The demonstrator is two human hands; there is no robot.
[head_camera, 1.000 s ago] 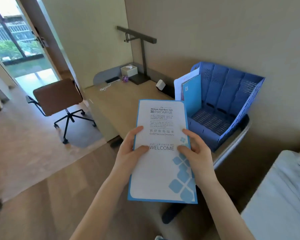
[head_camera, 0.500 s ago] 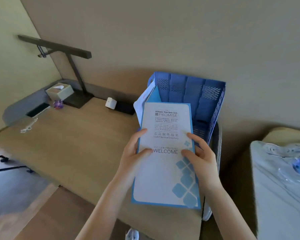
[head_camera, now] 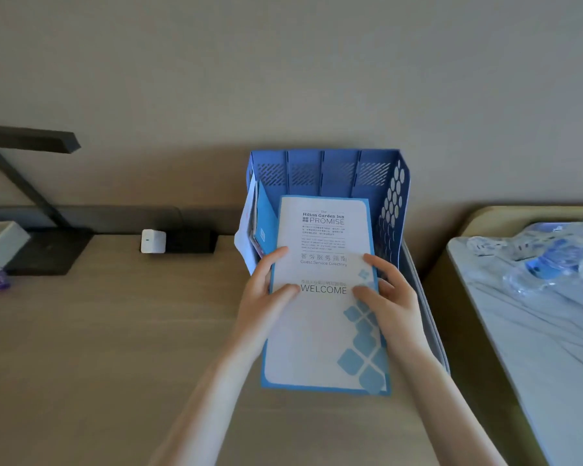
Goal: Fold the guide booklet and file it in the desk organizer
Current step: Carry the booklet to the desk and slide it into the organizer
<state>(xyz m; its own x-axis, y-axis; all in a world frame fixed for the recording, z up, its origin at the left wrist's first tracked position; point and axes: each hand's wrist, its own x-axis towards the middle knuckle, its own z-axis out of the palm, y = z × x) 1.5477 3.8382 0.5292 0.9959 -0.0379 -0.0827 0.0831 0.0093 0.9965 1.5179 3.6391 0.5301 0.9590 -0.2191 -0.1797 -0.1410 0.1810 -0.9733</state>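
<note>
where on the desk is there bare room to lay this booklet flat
The wide desktop between the charger and the left hand is bare. It is crowded by the lamp base and tissue box far left, and at the organizer.

Left hand (head_camera: 263, 297), right hand (head_camera: 389, 297): thumbs on top; gripping.

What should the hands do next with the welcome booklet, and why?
Probably tip the booklet upright and slide it into an open slot of the blue organizer. The left hand and right hand hold it by its side edges just in front of the organizer. The slots right of the papers look free, as far as can be seen.
</note>
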